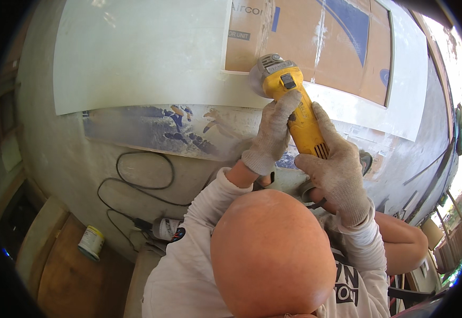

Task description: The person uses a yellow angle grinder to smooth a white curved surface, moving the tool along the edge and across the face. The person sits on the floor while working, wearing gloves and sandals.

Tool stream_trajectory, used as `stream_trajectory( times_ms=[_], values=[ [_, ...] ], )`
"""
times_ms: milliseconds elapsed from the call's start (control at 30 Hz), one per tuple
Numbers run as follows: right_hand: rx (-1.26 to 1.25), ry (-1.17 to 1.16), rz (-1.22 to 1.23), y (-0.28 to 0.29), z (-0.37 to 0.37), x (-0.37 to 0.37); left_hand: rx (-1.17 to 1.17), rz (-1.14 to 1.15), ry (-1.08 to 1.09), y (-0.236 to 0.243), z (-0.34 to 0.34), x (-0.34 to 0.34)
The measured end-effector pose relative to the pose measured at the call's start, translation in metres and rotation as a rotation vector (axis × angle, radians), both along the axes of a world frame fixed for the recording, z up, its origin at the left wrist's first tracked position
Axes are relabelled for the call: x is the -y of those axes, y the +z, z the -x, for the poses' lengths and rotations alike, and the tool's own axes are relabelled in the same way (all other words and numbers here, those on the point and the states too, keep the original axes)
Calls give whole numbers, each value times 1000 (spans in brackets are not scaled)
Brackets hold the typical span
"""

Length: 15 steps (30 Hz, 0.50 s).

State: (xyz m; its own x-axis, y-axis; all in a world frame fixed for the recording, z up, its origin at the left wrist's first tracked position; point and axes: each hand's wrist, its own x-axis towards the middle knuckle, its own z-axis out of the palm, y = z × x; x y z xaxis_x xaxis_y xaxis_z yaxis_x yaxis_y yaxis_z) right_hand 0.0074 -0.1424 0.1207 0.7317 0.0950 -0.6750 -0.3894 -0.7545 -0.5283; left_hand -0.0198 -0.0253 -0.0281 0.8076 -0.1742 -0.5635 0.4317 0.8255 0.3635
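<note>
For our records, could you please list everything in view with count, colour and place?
Grinder: one, yellow, in both hands
Sheet: one, white, upper centre
Cardboard: one, brown, sheet's opening
Printed board: one, blue and white, below sheet
Cable: at least one, black, left
Tub: one, white, lower left
Cylinder: one, grey, lower left
Panel: one, brown, lower left
Clutter: uncountable, mixed colours, right edge
Shirt: one, white, bottom
Head: one, lower centre
Left hand: one, beige glove, on grinder
Right hand: one, beige glove, grinder's rear

The grinder (305, 119) is held between left hand (274, 130) and right hand (339, 167); beyond, cardboard (329, 58) is framed by a sheet (146, 58); leftward a cable (146, 153) is looped, farther left a tub (91, 243) is placed
</note>
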Motion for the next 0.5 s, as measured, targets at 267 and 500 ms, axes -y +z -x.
stream_trajectory(
  times_ms=[267,500],
  values=[
    [-43,-53,47,4,5,19,14,18,-42,-2,-1,23],
    [-77,-221,12,9,7,36,42,17,-128,-2,-8,50]
  ],
)
